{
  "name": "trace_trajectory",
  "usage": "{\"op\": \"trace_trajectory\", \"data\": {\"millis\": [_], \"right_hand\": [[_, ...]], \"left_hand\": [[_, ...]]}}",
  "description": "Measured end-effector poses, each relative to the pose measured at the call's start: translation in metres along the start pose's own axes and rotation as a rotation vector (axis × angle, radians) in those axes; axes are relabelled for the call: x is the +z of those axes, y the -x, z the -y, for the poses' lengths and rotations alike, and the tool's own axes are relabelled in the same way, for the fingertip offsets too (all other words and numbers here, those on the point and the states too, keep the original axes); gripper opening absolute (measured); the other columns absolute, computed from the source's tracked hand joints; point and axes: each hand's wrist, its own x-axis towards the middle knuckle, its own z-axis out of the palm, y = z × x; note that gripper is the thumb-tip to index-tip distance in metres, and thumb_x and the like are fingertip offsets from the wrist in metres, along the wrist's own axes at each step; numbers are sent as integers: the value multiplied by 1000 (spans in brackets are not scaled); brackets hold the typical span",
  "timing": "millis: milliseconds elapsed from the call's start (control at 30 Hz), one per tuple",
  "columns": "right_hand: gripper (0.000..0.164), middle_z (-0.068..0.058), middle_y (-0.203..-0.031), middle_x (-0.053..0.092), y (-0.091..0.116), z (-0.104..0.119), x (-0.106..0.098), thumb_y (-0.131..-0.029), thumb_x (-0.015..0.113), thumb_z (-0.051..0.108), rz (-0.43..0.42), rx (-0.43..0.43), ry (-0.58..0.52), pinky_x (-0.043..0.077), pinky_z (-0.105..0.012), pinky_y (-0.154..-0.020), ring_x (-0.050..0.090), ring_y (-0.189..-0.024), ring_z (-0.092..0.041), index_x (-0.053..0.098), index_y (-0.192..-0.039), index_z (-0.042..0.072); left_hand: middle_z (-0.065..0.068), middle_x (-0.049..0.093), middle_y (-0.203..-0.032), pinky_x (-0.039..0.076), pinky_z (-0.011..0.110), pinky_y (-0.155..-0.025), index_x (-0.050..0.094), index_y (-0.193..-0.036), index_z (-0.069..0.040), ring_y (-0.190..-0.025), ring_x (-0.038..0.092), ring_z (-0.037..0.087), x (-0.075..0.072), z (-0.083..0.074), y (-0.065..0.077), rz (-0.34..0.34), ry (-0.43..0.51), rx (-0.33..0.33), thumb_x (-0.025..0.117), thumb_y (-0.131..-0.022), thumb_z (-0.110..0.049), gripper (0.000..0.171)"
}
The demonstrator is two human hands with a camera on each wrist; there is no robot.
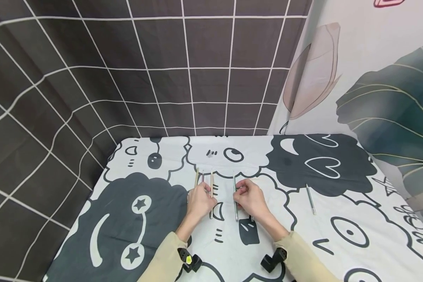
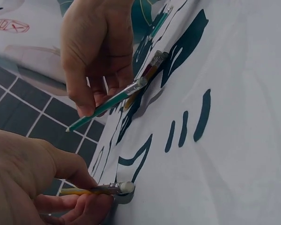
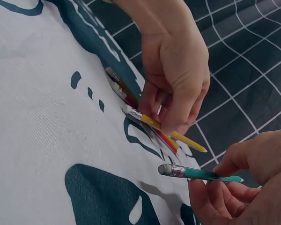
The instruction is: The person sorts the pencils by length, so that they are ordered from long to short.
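Head view: over the patterned cloth [image 1: 169, 219], the left hand [image 1: 201, 201] pinches a yellow pencil [image 1: 212, 184] and the right hand [image 1: 250, 197] pinches a green pencil [image 1: 236, 211], tips far, probably to keep them parallel; another pencil [image 1: 310, 199] lies right. Left wrist: the left hand grips behind the eraser [image 2: 127, 187], likely for steadiness. Right wrist: a red pencil [image 3: 166, 141] lies near the left hand

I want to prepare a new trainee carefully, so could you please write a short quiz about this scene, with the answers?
1. What colour is the held pencil in the right grip?
2. True or false: the left grip holds nothing.
3. Fill in: seen by the person, the lone pencil lies to the ____ of both grips.

Key:
1. Green.
2. False; it pinches a yellow pencil.
3. Right.
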Motion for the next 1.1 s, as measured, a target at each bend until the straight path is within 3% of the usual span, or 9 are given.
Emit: {"op": "trace_trajectory", "data": {"millis": [467, 633, 833, 1100], "right_hand": [[24, -4, -72, 60, -3, 4, 15, -76, 63, -8, 20, -9, -7, 52, -29, -48, 62, -50, -18, 60, -99, -3], [24, -4, -73, 59, -3, 4, 19, -77, 64, -8, 24, -23, 18, 51, -28, -47, 62, -49, -16, 60, -99, -3], [24, -6, -71, 60, -5, 5, 24, -75, 62, -11, 39, -52, -21, 53, -30, -47, 61, -48, -17, 59, -98, -6], [24, -5, -72, 60, -6, 5, 29, -75, 64, -9, 50, -28, 17, 52, -27, -47, 61, -48, -16, 59, -98, -4]], "left_hand": [[6, 58, -67, 49, 40, -59, 62, -83, -2, -65, 58, 26, -1, -4, 0, 26, -90, 4, 72, -65, 3, 21], [7, 57, -67, 47, 37, -54, 60, -80, -2, -62, 56, 24, 1, -5, 0, 51, -102, -1, 71, -66, 4, 19], [5, 55, -63, 46, 37, -51, 57, -71, -6, -59, 56, 25, 3, -5, 0, 33, -155, 30, 69, -64, 5, 17], [5, 50, -59, 43, 36, -47, 51, -67, -7, -55, 52, 24, 4, -7, 0, 46, -205, 38, 67, -66, 7, 21]]}}
